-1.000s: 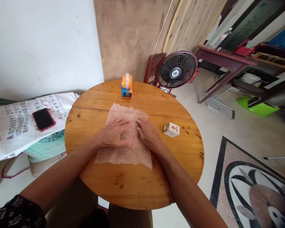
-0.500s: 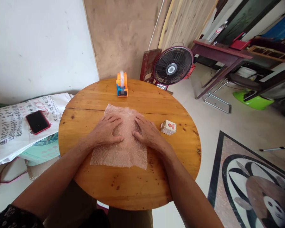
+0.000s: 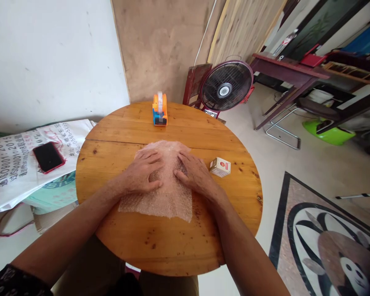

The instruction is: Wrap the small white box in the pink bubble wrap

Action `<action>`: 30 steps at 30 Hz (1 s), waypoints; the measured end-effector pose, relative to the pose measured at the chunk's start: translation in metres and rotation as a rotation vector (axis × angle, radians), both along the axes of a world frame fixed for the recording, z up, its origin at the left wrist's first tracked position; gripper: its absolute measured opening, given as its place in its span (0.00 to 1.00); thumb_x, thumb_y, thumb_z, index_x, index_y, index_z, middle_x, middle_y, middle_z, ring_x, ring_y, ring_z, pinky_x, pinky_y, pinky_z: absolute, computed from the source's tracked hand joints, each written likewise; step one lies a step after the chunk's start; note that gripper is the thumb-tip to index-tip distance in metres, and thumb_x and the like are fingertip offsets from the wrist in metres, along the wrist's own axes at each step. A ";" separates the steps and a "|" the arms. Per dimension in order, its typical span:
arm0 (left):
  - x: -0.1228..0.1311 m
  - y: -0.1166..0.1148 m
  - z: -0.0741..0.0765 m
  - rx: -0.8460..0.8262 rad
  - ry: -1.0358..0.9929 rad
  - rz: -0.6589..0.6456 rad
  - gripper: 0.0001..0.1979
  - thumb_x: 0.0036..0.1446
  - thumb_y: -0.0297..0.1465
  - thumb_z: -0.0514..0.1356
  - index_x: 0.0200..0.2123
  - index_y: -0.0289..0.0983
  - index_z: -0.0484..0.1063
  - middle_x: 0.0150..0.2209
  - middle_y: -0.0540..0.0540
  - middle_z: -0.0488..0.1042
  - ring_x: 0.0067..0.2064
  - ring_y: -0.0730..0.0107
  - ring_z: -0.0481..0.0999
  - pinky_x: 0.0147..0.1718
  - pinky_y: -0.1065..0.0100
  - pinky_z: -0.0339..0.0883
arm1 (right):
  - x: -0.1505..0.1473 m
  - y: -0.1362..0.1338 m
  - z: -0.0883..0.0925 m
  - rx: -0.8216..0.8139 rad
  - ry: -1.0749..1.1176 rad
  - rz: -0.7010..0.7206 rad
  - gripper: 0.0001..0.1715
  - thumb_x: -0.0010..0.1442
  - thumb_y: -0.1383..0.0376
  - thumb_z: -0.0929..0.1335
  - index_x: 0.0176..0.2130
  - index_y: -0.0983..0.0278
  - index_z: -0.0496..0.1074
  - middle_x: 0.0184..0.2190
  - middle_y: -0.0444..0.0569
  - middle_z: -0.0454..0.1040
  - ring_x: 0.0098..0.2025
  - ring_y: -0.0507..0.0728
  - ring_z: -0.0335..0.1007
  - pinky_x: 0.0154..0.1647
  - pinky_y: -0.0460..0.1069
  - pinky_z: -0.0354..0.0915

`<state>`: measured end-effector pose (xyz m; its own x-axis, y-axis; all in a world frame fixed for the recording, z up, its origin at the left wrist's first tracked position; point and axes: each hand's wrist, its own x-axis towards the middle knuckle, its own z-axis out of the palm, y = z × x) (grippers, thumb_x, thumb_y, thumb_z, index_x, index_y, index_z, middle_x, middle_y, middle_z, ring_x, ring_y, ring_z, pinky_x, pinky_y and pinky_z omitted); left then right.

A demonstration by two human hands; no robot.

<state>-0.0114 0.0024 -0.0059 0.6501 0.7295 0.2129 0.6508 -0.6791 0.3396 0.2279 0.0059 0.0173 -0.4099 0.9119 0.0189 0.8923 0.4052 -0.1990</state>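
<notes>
A pinkish sheet of bubble wrap [image 3: 163,197] lies in the middle of a round wooden table [image 3: 160,242]. My left hand [image 3: 143,172] rests flat on its left half, fingers spread. On the right half my right hand [image 3: 195,174] also presses down with fingers stretched out. Neither hand holds anything. A small white and red box [image 3: 220,167] sits on the table just right of my right hand. An orange and blue tape dispenser [image 3: 159,109] stands at the table's far edge.
A black phone in a red case [image 3: 48,156] lies on printed white sacks [image 3: 21,164] left of the table. A floor fan [image 3: 225,87] and a red chair [image 3: 197,84] stand behind it. A dark desk [image 3: 290,72] and green basin [image 3: 329,132] are at the right.
Both hands have slid slightly apart and outward over the bubble wrap. The far edge of the sheet has pulled in and looks more rounded.
</notes>
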 end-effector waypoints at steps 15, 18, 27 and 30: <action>0.002 -0.002 0.000 -0.119 0.041 -0.003 0.46 0.48 0.54 0.65 0.65 0.36 0.63 0.70 0.34 0.55 0.71 0.38 0.49 0.67 0.42 0.45 | -0.004 0.000 -0.001 0.170 -0.103 0.005 0.23 0.66 0.69 0.59 0.57 0.70 0.70 0.60 0.61 0.71 0.61 0.67 0.65 0.60 0.62 0.59; 0.003 -0.002 0.000 -0.122 0.047 0.004 0.45 0.48 0.54 0.65 0.65 0.38 0.62 0.70 0.35 0.55 0.71 0.38 0.48 0.67 0.43 0.44 | -0.017 -0.004 -0.001 0.226 -0.123 0.088 0.24 0.65 0.73 0.59 0.57 0.70 0.70 0.60 0.62 0.71 0.63 0.67 0.63 0.63 0.61 0.57; 0.005 -0.002 0.004 -0.091 0.067 -0.002 0.48 0.48 0.54 0.65 0.67 0.38 0.58 0.70 0.34 0.56 0.71 0.37 0.49 0.67 0.38 0.37 | -0.033 0.011 -0.017 0.085 -0.020 0.156 0.29 0.69 0.63 0.59 0.65 0.70 0.62 0.67 0.59 0.61 0.69 0.64 0.54 0.69 0.61 0.50; 0.006 -0.003 0.004 -0.092 0.098 0.001 0.48 0.49 0.54 0.65 0.67 0.36 0.59 0.69 0.32 0.56 0.71 0.39 0.50 0.67 0.40 0.37 | -0.022 0.013 -0.017 0.108 -0.060 0.087 0.32 0.70 0.55 0.59 0.65 0.68 0.62 0.69 0.59 0.59 0.71 0.66 0.51 0.69 0.62 0.49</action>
<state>-0.0058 -0.0003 -0.0015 0.6641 0.7433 0.0804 0.6845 -0.6477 0.3346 0.2061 0.0190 0.0004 -0.4909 0.8668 0.0878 0.8617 0.4979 -0.0980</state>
